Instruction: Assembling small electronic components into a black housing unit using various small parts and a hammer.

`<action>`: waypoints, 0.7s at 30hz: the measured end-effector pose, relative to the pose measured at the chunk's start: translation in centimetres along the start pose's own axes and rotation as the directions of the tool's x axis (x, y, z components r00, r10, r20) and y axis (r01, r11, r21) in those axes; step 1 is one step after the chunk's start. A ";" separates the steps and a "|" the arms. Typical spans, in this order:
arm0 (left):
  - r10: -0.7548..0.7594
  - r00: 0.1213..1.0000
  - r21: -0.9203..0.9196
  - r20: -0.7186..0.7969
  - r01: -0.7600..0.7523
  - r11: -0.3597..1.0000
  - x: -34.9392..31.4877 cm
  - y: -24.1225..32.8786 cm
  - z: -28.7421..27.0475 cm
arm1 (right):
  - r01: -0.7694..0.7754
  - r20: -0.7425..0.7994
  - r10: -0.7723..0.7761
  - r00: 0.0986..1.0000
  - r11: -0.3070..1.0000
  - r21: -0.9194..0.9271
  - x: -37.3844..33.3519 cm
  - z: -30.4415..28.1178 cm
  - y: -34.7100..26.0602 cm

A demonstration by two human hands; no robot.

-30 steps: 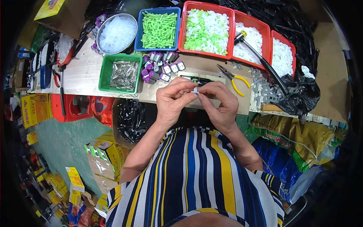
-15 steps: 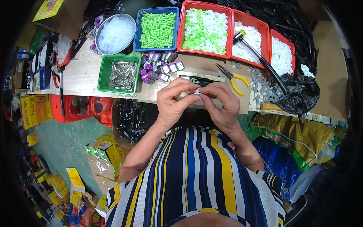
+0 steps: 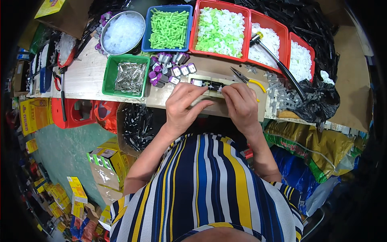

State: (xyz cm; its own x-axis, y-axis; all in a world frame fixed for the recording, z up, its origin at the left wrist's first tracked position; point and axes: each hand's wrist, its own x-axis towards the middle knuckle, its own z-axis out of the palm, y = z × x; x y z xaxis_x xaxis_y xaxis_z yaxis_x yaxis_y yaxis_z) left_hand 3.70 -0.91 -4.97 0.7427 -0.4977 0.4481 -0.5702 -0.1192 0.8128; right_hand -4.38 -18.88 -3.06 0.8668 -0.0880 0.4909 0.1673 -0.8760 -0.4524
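A cream block-like holder (image 3: 214, 94) lies on the bench in front of me, with a long black part (image 3: 216, 85) in it. Small white and pale green pieces (image 3: 210, 87) sit along that black part. My left hand (image 3: 182, 105) is at the holder's left side, index fingertip by the small pieces, thumb apart below. At the right end, my right hand (image 3: 243, 104) has its fingers pressed together over the black part; whatever is between them is hidden. Yellow-handled pliers (image 3: 257, 84) lie just beyond my right hand.
Behind the holder are purple-and-grey parts (image 3: 163, 69), a green bin of metal pins (image 3: 105, 82), a blue bin of green sticks (image 3: 147, 36) and a red bin of white and green pieces (image 3: 219, 57). A hammer (image 3: 282, 68) lies across the right-hand bins. Grey pieces and a black bag (image 3: 318, 99) are at right.
My hands have moved apart and down to the holder. The small white piece pinched between both hands earlier is out of my left fingers, and a similar piece shows in the holder.
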 end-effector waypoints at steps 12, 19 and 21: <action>0.291 0.949 0.384 0.123 -0.316 0.868 -1.0 -0.7 1.7 | 0.024 0.057 -0.022 0.998 0.999 -0.032 0.5 1.4 0.8; 0.308 0.945 0.395 0.114 -0.327 0.858 -1.0 -1.4 1.8 | 0.042 0.088 -0.036 0.995 0.997 -0.069 0.9 1.2 0.5; 0.306 0.945 0.390 0.111 -0.325 0.861 -1.0 -1.5 1.8 | 0.045 0.091 -0.039 0.995 0.997 -0.069 1.0 1.1 0.4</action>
State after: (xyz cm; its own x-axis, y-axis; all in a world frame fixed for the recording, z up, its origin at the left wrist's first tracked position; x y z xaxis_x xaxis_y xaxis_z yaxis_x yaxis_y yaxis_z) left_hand 3.18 -1.78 -7.31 0.4886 -0.6021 0.6315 -0.8695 -0.2764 0.4093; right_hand -2.88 -18.80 -3.58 0.8988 -0.0107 0.4383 0.1735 -0.9095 -0.3778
